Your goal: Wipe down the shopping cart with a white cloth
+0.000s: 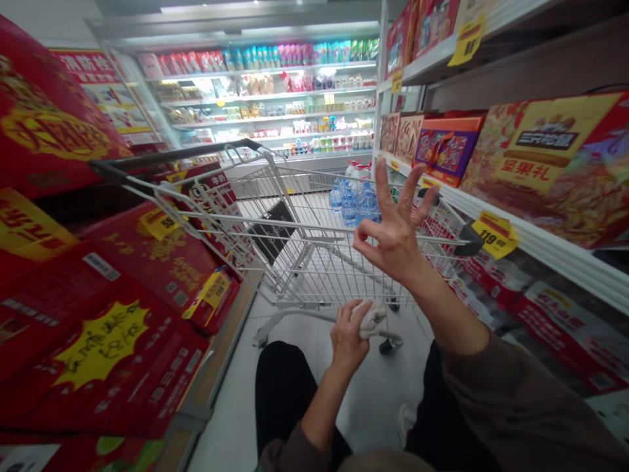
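Observation:
My left hand (pixel 348 335) is closed around a crumpled whitish cloth (pixel 372 317), low in front of the cart's side and above the floor. My right hand (pixel 397 237) is raised in front of the cart's upper rail. Its thumb and index finger meet in a ring with nothing visible between them, while the other three fingers stand up and apart. The metal shopping cart (pixel 324 265) stands sideways across the aisle. Its dark handle (pixel 177 154) is at the left, and a dark panel (pixel 272 231) shows through the wires.
Red gift boxes (pixel 147 255) are stacked along the left side. At the right, a white shelf (pixel 550 255) holds boxed snacks (pixel 545 160), with packs below. Blue-tinted water bottles (pixel 351 206) stand beyond the cart. A lit refrigerated case (pixel 265 98) spans the back.

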`<control>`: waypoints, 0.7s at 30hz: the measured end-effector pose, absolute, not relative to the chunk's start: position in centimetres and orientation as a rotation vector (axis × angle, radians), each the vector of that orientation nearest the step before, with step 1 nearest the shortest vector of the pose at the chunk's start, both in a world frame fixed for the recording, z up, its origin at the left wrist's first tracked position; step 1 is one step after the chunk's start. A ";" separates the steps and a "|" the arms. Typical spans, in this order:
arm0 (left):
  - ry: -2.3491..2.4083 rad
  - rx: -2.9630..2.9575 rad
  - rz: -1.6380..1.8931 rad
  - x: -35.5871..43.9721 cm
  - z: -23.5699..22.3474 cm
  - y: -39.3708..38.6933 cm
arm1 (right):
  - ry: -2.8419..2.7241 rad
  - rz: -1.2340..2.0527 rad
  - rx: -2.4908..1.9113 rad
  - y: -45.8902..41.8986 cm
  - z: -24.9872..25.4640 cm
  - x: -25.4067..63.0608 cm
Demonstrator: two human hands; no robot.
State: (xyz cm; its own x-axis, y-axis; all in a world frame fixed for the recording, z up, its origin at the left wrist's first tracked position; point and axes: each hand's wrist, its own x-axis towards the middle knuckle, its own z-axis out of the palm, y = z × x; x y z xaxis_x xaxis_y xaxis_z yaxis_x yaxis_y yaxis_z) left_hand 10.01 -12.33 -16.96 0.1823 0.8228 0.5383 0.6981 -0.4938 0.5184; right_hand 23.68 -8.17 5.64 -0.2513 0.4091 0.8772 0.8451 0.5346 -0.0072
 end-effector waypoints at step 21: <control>1.123 1.187 1.600 8.9 -12.9 -12.2 | -1.783 0.170 -1.144 -12.8 -9.7 21.4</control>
State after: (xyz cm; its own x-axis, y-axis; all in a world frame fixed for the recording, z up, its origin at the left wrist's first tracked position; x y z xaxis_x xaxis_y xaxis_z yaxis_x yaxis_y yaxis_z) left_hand 8.90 -12.19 -12.94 -0.2101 0.9500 0.2311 -0.1053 -0.2570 0.9607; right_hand 21.44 -12.84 -9.69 -0.0840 0.7575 0.6474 0.6213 0.5478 -0.5603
